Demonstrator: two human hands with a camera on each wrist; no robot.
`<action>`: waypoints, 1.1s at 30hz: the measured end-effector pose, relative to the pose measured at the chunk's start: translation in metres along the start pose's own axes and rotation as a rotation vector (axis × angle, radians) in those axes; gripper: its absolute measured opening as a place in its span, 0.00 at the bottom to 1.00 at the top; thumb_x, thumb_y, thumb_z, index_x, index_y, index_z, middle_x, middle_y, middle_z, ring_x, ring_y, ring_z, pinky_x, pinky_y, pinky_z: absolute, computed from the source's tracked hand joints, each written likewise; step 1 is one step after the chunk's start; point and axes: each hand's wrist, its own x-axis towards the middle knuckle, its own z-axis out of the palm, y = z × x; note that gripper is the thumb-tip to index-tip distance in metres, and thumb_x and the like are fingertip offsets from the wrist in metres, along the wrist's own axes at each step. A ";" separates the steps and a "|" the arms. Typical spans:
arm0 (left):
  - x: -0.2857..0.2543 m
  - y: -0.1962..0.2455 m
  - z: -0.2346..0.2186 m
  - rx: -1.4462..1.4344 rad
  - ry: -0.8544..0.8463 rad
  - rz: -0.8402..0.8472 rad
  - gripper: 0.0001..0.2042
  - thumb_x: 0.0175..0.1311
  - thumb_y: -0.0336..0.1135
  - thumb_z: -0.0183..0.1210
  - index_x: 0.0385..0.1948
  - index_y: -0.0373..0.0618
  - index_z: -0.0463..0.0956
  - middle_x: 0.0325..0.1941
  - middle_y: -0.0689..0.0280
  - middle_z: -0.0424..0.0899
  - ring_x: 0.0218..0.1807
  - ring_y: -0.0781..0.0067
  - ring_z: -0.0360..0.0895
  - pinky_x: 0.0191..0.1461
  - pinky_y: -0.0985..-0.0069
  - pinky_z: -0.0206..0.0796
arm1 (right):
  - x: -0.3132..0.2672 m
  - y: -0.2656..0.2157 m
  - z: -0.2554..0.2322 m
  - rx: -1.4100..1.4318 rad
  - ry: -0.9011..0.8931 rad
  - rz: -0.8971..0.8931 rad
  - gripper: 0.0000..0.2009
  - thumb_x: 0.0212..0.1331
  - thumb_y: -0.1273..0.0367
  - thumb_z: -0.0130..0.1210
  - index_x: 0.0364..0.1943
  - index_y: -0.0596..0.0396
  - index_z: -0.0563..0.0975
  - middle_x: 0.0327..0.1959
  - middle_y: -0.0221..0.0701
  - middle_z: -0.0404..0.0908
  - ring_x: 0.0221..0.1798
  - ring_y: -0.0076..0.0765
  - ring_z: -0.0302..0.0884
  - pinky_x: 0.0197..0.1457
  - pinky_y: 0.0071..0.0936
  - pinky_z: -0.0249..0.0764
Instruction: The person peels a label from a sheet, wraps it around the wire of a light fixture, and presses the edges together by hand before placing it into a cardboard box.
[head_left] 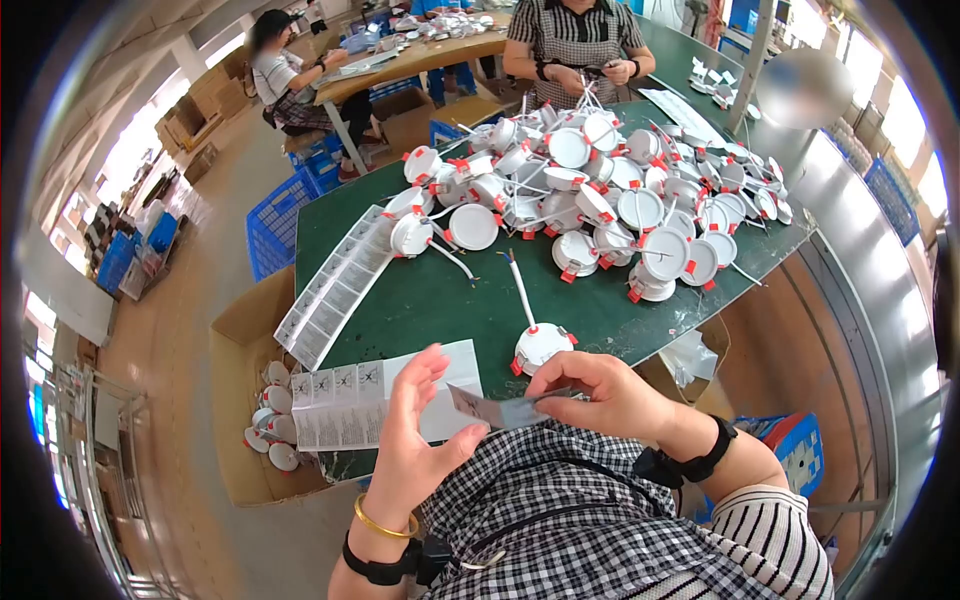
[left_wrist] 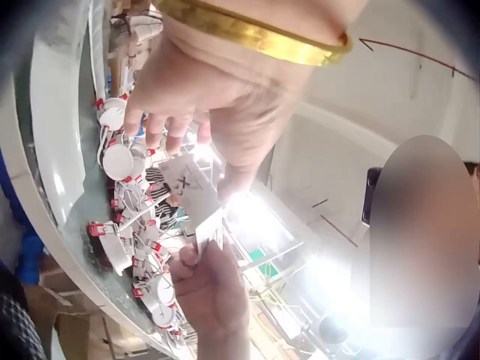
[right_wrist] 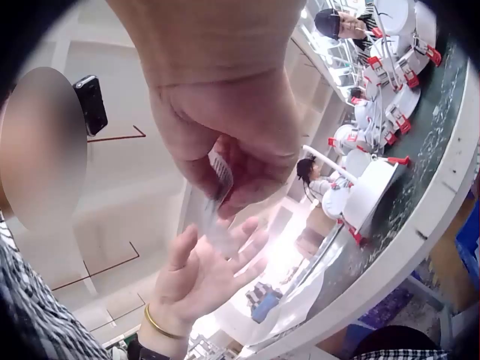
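Note:
My right hand (head_left: 610,392) pinches a small silvery printed label (head_left: 485,406) between thumb and fingers, just above my lap at the table's near edge. Facing it from the other side, my left hand (head_left: 412,425) has its fingers straight and spread, its thumb tip close by the label's left end. Dark print shows on the label's face in the left wrist view. Right past the right hand's fingertips, a round white downlight (head_left: 543,345) with red clips lies on the green table, its white cable pointing away.
A sheet of printed labels (head_left: 340,405) lies at the near left, and a longer label strip (head_left: 335,290) beyond it. Many white downlights (head_left: 640,208) are heaped across the table's far side. A cardboard box (head_left: 240,400) with lamps stands left. Another person (head_left: 575,50) works opposite.

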 end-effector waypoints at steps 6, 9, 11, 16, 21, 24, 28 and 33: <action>0.017 -0.002 0.005 -0.367 -0.368 -0.416 0.15 0.55 0.31 0.64 0.43 0.39 0.73 0.41 0.67 0.77 0.46 0.79 0.73 0.54 0.78 0.65 | 0.001 0.008 -0.027 0.063 -0.172 0.016 0.11 0.59 0.74 0.57 0.45 0.55 0.76 0.40 0.25 0.79 0.41 0.18 0.75 0.42 0.18 0.72; 0.018 -0.001 0.011 -0.443 -0.270 -0.485 0.08 0.57 0.28 0.63 0.35 0.39 0.75 0.33 0.70 0.77 0.35 0.87 0.72 0.39 0.89 0.66 | 0.016 0.026 -0.030 0.074 0.152 0.072 0.12 0.63 0.69 0.53 0.49 0.57 0.75 0.45 0.28 0.78 0.41 0.21 0.76 0.44 0.22 0.74; 0.020 -0.001 0.012 -0.483 -0.153 -0.452 0.08 0.56 0.27 0.63 0.36 0.39 0.75 0.34 0.69 0.77 0.36 0.86 0.72 0.40 0.88 0.65 | 0.032 0.053 -0.028 -0.174 0.308 -0.020 0.14 0.63 0.67 0.52 0.49 0.59 0.75 0.45 0.36 0.79 0.43 0.32 0.79 0.46 0.28 0.75; 0.026 0.015 0.019 -0.606 -0.056 -0.404 0.09 0.57 0.25 0.61 0.39 0.38 0.74 0.36 0.68 0.77 0.38 0.85 0.73 0.42 0.87 0.66 | 0.052 0.078 -0.010 -0.304 0.310 -0.023 0.11 0.59 0.68 0.53 0.40 0.62 0.78 0.36 0.44 0.81 0.38 0.49 0.80 0.42 0.35 0.76; 0.029 0.015 0.019 -0.603 -0.007 -0.409 0.09 0.59 0.23 0.59 0.40 0.36 0.74 0.37 0.68 0.78 0.37 0.85 0.73 0.39 0.88 0.64 | 0.021 0.058 0.013 -0.358 0.153 -0.103 0.09 0.56 0.68 0.55 0.32 0.60 0.79 0.28 0.42 0.80 0.30 0.50 0.79 0.33 0.38 0.75; 0.024 -0.004 0.025 -0.626 0.033 -0.454 0.08 0.59 0.23 0.59 0.39 0.37 0.74 0.36 0.69 0.78 0.35 0.87 0.72 0.36 0.89 0.61 | 0.002 0.044 0.024 -0.278 0.112 -0.011 0.09 0.56 0.68 0.55 0.31 0.60 0.79 0.27 0.41 0.80 0.29 0.49 0.79 0.33 0.38 0.75; 0.017 -0.018 0.030 -0.575 0.063 -0.505 0.07 0.60 0.25 0.60 0.38 0.38 0.75 0.35 0.71 0.79 0.34 0.89 0.71 0.34 0.91 0.59 | -0.007 0.035 0.029 -0.348 0.138 -0.101 0.08 0.55 0.68 0.55 0.30 0.60 0.78 0.25 0.37 0.79 0.29 0.45 0.79 0.35 0.37 0.73; 0.015 -0.016 0.031 -0.476 0.037 -0.481 0.06 0.60 0.27 0.62 0.37 0.38 0.76 0.35 0.71 0.79 0.34 0.89 0.72 0.34 0.91 0.61 | -0.012 0.036 0.032 -0.379 0.131 -0.095 0.07 0.55 0.68 0.56 0.31 0.57 0.78 0.25 0.33 0.78 0.28 0.41 0.77 0.36 0.35 0.70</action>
